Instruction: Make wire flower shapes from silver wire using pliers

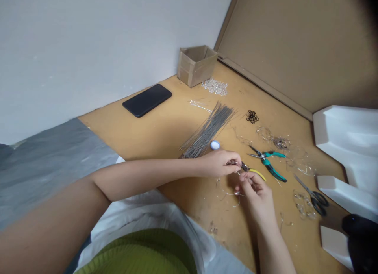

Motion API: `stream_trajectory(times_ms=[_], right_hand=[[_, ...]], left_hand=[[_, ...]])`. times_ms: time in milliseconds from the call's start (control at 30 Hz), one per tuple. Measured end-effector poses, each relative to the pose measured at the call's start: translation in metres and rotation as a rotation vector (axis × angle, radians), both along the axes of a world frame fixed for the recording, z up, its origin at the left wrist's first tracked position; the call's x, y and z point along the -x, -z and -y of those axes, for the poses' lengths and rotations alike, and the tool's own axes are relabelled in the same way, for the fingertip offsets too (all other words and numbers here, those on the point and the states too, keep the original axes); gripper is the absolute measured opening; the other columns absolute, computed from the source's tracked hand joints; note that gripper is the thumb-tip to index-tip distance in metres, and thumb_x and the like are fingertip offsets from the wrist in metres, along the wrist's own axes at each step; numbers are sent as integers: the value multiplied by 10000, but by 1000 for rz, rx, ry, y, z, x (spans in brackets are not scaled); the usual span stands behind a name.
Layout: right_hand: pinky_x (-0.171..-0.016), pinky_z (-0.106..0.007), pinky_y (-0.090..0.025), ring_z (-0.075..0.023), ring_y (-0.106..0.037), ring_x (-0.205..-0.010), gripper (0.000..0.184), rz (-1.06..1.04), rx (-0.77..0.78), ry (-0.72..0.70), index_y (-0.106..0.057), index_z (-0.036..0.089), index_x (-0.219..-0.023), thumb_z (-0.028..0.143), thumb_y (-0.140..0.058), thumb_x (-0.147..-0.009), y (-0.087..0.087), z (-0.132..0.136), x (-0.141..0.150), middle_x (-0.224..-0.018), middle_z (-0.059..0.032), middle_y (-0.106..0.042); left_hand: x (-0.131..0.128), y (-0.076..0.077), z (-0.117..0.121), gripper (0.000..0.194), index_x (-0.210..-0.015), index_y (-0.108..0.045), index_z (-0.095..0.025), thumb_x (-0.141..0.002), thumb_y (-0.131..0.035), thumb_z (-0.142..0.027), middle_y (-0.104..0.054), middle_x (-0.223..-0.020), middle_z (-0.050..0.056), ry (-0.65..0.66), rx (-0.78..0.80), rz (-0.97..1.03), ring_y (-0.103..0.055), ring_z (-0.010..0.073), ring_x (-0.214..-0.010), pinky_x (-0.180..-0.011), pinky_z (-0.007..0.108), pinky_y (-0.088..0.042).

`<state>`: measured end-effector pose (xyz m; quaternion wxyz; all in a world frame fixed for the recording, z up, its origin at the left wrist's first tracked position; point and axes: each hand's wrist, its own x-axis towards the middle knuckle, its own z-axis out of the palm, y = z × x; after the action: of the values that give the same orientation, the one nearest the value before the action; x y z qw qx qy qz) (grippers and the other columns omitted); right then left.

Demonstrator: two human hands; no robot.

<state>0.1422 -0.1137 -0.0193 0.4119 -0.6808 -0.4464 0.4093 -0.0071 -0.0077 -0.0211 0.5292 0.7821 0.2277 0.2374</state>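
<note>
My left hand [221,163] and my right hand [259,192] meet over the table's near middle. Both are closed, fingertips pinching a thin silvery wire [228,193] that curls in loose loops below them. Its exact shape between the fingers is too fine to make out. Just behind my hands lie pliers with a yellow handle [256,173], partly hidden by the fingers. A small round white-and-blue item [215,145] sits beyond my left hand. The bundle of straight grey wires [206,132] runs behind my left forearm.
Teal-handled pliers [270,163], black-handled scissors [317,199] and bent wire pieces [304,205] lie to the right. Farther back are black rings [252,117], a pile of small clear pieces [215,86], a cardboard box [193,67] and a dark phone [147,100]. White foam [342,144] borders the right.
</note>
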Motion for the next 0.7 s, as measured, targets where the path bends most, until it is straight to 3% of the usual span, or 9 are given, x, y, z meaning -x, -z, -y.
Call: stream_trajectory(times_ms=[167,267,333,433,567,700], right_hand=[[-587,-295,-506,-171,-604,-619,295,121,-12,14,-606,185,-926,441,-588,-782,-9,1,-13,-709,-43,-647],[-724,-375,-514,-231,-641,-818,360,448,-90,62,-590,190,-1070,431,-540,-809,-15,-4,-47,-940,-102,-669],[-802,-419,-487,-281,-600,-980,392,865,-113,-51,-577,198,-1124,403,-540,-792,-15,-10,-78,-1111,-130,-624],[-952,-500,-376,-352,-375,-1254,593,1371,-92,-325,-445,174,-1300,318,-547,-735,-9,-20,-118,-1347,-157,-461],[-930,-470,-408,-321,-401,-1237,710,1515,29,-547,-320,163,-1382,250,-510,-704,-2,-30,-139,-1369,-144,-441],[-881,-481,-433,-351,-398,-1224,680,1633,15,-533,-370,154,-1360,257,-513,-703,-6,-41,-132,-1394,-166,-398]], left_hand=[[3,-4,-1,114,-859,-579,-139,-804,-491,-188,-596,-759,1,35,-44,-40,-497,92,-679,-628,194,-358],[4,-6,-2,118,-865,-583,-147,-812,-488,-193,-597,-762,1,42,-72,-68,-494,95,-676,-625,197,-348],[4,-7,-1,117,-856,-585,-150,-819,-484,-198,-598,-757,3,49,-88,-78,-494,97,-669,-620,199,-342],[4,-6,-1,109,-843,-584,-154,-819,-490,-205,-589,-743,2,60,-122,-82,-488,98,-659,-610,202,-334],[4,-5,-1,115,-856,-580,-148,-814,-503,-223,-531,-648,-23,78,-103,-59,-443,82,-585,-549,191,-306],[5,-4,-4,117,-858,-577,-140,-811,-510,-224,-557,-686,-13,86,-39,-50,-450,75,-595,-539,181,-310]])
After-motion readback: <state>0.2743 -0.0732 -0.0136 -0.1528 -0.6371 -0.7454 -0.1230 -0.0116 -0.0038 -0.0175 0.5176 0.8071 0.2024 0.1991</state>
